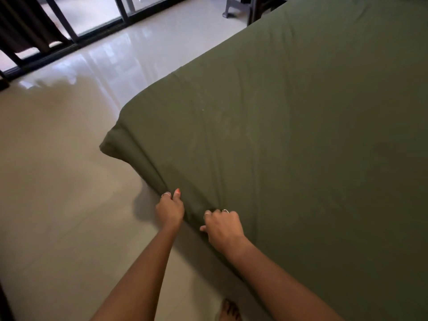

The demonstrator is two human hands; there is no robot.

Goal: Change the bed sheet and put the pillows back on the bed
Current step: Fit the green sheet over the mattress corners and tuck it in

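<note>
Left hand (170, 210) and right hand (222, 227) both curled, gripping green sheet (289, 135) at bed's near edge; fingertips hidden in fabric. Bed's far side cut off.

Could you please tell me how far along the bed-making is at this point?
Done, as far as the view shows: the green sheet already covers the top of the bed and wraps its near corner. In hand: the left hand and right hand both grip the sheet's side edge, apparently pulling or tucking it. Left: finishing this edge, and the pillows, since none are in view on the bed.
</note>
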